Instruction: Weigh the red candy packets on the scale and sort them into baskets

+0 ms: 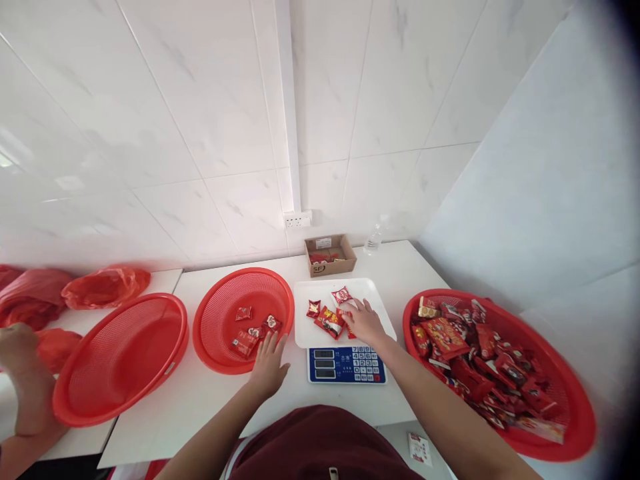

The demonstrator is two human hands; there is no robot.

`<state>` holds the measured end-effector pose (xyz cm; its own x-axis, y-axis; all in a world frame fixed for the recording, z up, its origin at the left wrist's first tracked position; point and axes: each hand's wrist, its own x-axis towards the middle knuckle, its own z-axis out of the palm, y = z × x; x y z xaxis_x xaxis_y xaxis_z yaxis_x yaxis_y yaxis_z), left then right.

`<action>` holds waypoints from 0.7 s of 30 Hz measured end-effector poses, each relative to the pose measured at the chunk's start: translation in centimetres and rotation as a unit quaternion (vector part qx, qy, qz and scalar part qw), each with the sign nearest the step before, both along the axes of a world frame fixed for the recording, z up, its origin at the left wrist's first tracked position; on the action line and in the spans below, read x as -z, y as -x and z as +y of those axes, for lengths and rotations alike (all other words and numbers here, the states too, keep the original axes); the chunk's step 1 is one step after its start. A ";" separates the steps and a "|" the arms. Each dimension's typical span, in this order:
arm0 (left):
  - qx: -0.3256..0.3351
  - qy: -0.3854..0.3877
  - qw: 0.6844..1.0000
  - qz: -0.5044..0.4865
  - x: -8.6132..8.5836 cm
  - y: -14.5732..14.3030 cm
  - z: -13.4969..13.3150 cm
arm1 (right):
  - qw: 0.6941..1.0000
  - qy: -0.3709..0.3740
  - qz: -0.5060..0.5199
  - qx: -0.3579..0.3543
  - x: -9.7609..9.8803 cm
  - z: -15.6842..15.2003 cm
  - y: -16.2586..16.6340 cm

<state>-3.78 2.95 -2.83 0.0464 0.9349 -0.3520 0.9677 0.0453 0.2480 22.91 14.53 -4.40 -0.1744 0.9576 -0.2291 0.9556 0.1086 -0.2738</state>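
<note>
My left hand (270, 365) is open, its fingers spread at the near right rim of a red plastic basket (210, 300). Inside that basket lie several small red snack packets (245, 341), close to my fingertips. Over the white scale tray (310, 291), my right hand (364, 323) has its thumb and index finger on a red snack packet (349, 329), which the hand partly hides. Beside it on the tray are a larger red packet (330, 322), a small dark red packet (313, 308) and a red-and-white one (342, 295). The scale's blue keypad panel (347, 365) faces me.
A red basket (575, 407) heaped with packets stands at right. Another red basket (170, 307) is at left, near another person's arm (31, 393) and red plastic bags (107, 285). A cardboard box (331, 267) and a clear bottle (374, 239) stand by the wall.
</note>
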 end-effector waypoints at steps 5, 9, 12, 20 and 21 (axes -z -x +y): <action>-0.018 -0.005 0.998 0.053 1.4 2.3 -0.4 | 0.997 -0.005 0.028 -0.066 0.2 -2.4 2.6; 0.003 -0.016 0.998 0.068 1.5 2.8 0.5 | 0.994 0.009 0.039 -0.105 1.0 -3.1 3.6; 0.013 -0.025 0.996 0.082 1.2 2.8 1.3 | 0.996 -0.007 0.032 -0.082 1.3 -2.9 2.7; 0.025 -0.021 0.996 0.078 0.4 2.8 2.2 | 0.991 -0.038 -0.003 -0.125 -0.7 0.1 5.4; 0.024 -0.021 0.997 0.076 0.4 2.8 2.1 | 0.988 -0.031 -0.009 -0.149 -0.8 0.4 6.2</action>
